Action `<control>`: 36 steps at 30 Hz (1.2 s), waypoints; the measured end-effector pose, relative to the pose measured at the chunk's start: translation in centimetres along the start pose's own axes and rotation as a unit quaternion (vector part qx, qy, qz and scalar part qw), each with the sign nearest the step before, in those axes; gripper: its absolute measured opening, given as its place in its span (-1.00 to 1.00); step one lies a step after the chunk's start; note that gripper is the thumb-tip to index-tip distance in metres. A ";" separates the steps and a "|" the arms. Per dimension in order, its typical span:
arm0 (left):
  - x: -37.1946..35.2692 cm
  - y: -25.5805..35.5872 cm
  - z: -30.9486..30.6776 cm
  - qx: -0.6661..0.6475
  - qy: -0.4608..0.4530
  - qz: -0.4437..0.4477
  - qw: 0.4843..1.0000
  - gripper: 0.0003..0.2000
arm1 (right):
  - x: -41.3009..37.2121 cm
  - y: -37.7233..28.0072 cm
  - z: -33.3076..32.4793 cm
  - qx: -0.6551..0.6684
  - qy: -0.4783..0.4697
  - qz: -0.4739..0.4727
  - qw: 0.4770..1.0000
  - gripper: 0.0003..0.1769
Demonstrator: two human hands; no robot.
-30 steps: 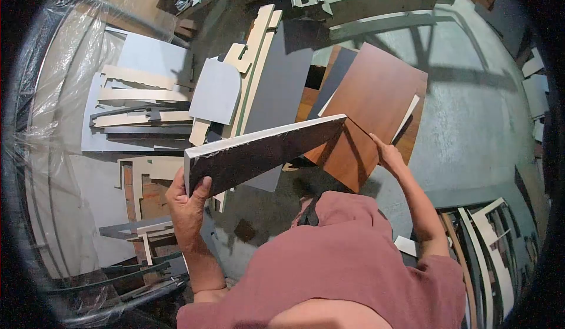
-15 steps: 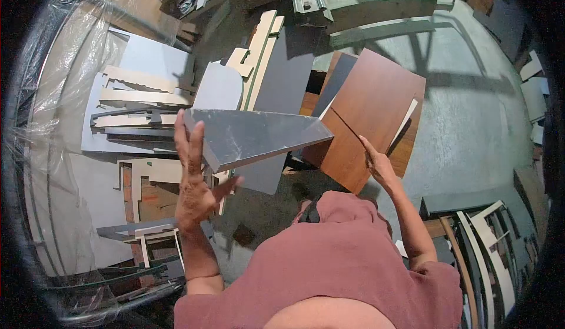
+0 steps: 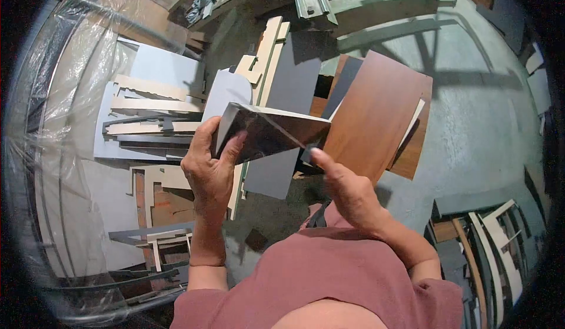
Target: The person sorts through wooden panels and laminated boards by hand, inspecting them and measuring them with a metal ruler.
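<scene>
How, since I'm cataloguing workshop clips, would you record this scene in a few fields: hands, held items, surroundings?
Left hand: grips one end of a dark board, thumb on its dark face
Right hand: holds a thin tool by its dark handle
Tool position: slants across the board in view; contact cannot be told
Board edge: pale, along the upper side
Right of board: brown panel
Beyond board: grey panel; pale round-cornered panel
Far left: clear plastic sheeting
</scene>
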State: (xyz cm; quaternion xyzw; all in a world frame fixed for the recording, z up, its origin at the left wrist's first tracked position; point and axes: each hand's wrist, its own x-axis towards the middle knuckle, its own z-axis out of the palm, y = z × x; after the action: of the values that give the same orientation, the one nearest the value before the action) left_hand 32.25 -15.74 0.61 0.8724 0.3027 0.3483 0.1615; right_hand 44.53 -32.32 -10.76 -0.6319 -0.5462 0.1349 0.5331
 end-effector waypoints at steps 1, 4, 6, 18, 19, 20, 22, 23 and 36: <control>0.0 -0.1 0.2 0.023 -0.006 0.023 0.999 -0.72 | 0.4 -0.3 0.3 0.002 0.004 0.007 1.000 -0.18; -0.3 0.2 0.8 -0.039 0.019 -0.001 0.999 -0.74 | 0.7 0.3 0.8 0.014 -0.003 -0.005 1.000 -0.13; -0.7 -0.8 0.6 -0.028 0.011 0.007 1.000 -0.75 | -0.1 2.0 1.7 -0.009 -0.028 0.023 0.999 -0.15; -2.2 -3.7 -4.1 -0.170 0.158 -0.065 0.970 -0.76 | -5.2 19.2 5.4 -0.126 -0.121 0.217 0.961 -0.24; -2.2 -3.5 -4.2 -0.179 0.175 -0.077 0.965 -0.76 | -5.4 20.3 4.8 -0.134 -0.145 0.272 0.942 -0.21; -2.3 -3.5 -4.3 -0.188 0.192 -0.089 0.959 -0.77 | -6.2 22.0 4.4 -0.152 -0.141 0.277 0.938 -0.20; -2.4 -5.4 -4.8 -0.197 0.198 -0.104 0.955 -0.77 | -7.6 24.4 3.1 -0.181 -0.135 0.287 0.931 -0.23; -2.5 -7.2 -5.0 -0.201 0.199 -0.105 0.953 -0.78 | -8.5 25.5 2.8 -0.183 -0.137 0.283 0.932 -0.23; -3.5 -10.4 -5.2 -0.278 0.242 -0.177 0.913 -0.86 | -3.6 21.0 0.1 0.225 -0.097 0.394 0.886 -0.41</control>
State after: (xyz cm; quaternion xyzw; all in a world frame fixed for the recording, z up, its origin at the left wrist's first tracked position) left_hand 22.25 -9.66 -2.65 0.6136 0.3727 0.5847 0.3777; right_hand 54.62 -31.83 -29.48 -0.6424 -0.2560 0.5134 0.5081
